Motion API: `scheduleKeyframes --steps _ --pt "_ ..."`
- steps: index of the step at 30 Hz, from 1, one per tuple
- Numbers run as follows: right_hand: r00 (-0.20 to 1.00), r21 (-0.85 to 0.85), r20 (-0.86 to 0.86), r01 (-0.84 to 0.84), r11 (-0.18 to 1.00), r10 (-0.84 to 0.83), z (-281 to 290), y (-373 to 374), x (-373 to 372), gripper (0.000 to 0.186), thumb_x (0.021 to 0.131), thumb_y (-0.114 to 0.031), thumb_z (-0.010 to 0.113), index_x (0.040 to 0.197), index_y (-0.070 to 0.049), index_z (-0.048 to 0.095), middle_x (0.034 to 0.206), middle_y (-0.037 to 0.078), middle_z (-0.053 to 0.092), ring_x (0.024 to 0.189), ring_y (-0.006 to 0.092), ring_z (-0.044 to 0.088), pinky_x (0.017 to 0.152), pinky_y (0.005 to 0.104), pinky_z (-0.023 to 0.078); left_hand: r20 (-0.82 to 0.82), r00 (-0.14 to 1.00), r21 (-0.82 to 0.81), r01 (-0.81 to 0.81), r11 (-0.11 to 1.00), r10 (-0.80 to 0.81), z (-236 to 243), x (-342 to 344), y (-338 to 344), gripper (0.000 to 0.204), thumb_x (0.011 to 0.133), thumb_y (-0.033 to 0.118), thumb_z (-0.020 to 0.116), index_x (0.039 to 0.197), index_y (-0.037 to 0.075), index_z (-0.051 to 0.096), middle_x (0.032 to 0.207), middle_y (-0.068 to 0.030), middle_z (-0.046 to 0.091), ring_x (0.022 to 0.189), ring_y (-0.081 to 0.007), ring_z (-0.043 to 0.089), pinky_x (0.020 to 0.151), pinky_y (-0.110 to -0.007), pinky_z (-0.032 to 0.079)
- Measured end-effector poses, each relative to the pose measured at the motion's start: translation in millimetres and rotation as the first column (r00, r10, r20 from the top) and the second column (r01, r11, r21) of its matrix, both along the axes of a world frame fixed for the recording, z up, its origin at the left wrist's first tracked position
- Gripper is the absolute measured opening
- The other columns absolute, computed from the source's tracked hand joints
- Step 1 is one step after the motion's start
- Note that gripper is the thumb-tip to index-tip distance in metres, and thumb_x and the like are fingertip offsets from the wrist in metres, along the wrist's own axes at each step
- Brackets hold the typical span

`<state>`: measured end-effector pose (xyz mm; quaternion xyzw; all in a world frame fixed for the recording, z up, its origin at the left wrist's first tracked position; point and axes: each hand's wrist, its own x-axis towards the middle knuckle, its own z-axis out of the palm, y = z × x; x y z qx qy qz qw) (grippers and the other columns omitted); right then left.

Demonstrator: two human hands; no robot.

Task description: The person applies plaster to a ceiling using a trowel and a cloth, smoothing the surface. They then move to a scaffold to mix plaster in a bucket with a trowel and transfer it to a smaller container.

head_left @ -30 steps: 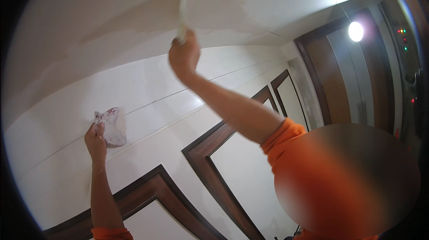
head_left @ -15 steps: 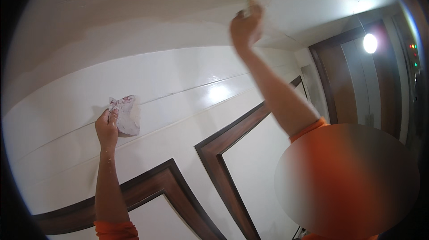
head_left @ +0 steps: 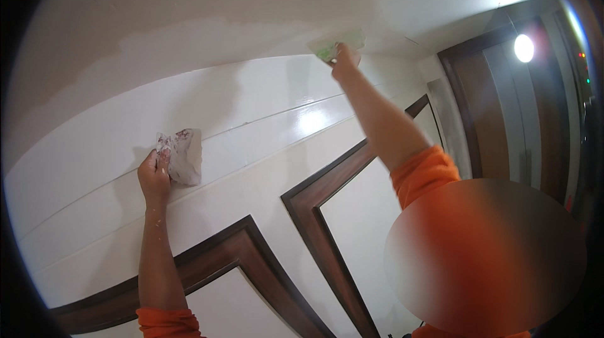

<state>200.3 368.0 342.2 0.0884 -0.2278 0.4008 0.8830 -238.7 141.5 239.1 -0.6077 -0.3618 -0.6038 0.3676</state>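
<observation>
Moved down since half a second ago: right hand (head_left: 345,60), now lower, at the line where ceiling (head_left: 189,5) meets white wall (head_left: 264,105), not high up on the ceiling as before. Fingers curled tight around a flat scraper (head_left: 335,42), pale green and white, blade pressed flat on the ceiling right by that line. Arm stretched up long, orange sleeve (head_left: 423,171) at the elbow. Left hand (head_left: 155,174) about where it was, up against the shiny white wall, fingers closed on a second flat tool, a small plate (head_left: 184,155) smeared with white and pinkish paste, leaning on the wall above the knuckles. White specks on the left wrist and arm. Another bit of orange sleeve low down at the bottom edge. Ceiling partly smooth white and partly a duller grey, with a wavy edge between the two. Dark brown wooden frames (head_left: 314,225) on the wall under both arms, shaped like corners. Brown door (head_left: 497,105) far right, with a bright round lamp (head_left: 523,48) shining near it. Both hands well apart, left one low, right one high.
</observation>
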Motion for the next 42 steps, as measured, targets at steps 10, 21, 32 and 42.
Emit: scheduleKeyframes --steps 10,21,32,42 --pt "0.912 0.207 0.220 0.302 0.931 -0.345 4 -108 -144 0.023 0.085 -0.004 0.062 0.107 0.002 0.060 0.091 0.021 0.065 0.087 0.0364 0.064 0.076 0.0435 0.049 0.116 0.987 -0.055 0.115 0.992 -0.108 -2 9 6 0.031 0.102 0.023 0.062 0.085 -0.003 0.062 0.064 0.0019 0.048 0.063 -0.0112 0.039 0.059 -0.030 0.038" --pt "0.953 0.122 0.061 -0.304 0.945 0.298 -9 18 -1 0.035 0.092 -0.003 0.057 0.126 0.000 0.049 0.128 0.022 0.055 0.113 0.0385 0.062 0.090 0.0544 0.063 0.079 0.996 -0.029 0.034 0.999 -0.031 -1 9 11 0.030 0.101 0.023 0.061 0.090 -0.005 0.063 0.068 -0.0010 0.049 0.067 -0.0112 0.039 0.063 -0.028 0.038" --pt "0.615 0.219 0.349 0.680 0.700 -0.707 -12 -184 -131 0.032 0.087 -0.008 0.063 0.117 0.002 0.060 0.107 0.026 0.065 0.102 0.0451 0.063 0.088 0.0510 0.050 0.039 0.997 -0.002 -0.066 0.998 0.066 0 4 3 0.031 0.102 0.021 0.062 0.083 -0.004 0.060 0.061 -0.0012 0.042 0.061 -0.0114 0.033 0.055 -0.029 0.032" --pt "0.732 0.032 0.325 0.624 0.780 -0.599 -62 -82 -71 0.030 0.094 -0.017 0.066 0.108 0.010 0.067 0.093 0.016 0.072 0.086 0.0250 0.068 0.076 0.0419 0.051 -0.050 0.999 0.049 -0.011 0.999 0.014 0 -9 6 0.028 0.102 0.020 0.060 0.087 -0.003 0.063 0.064 -0.0038 0.049 0.061 -0.0133 0.046 0.060 -0.029 0.041"
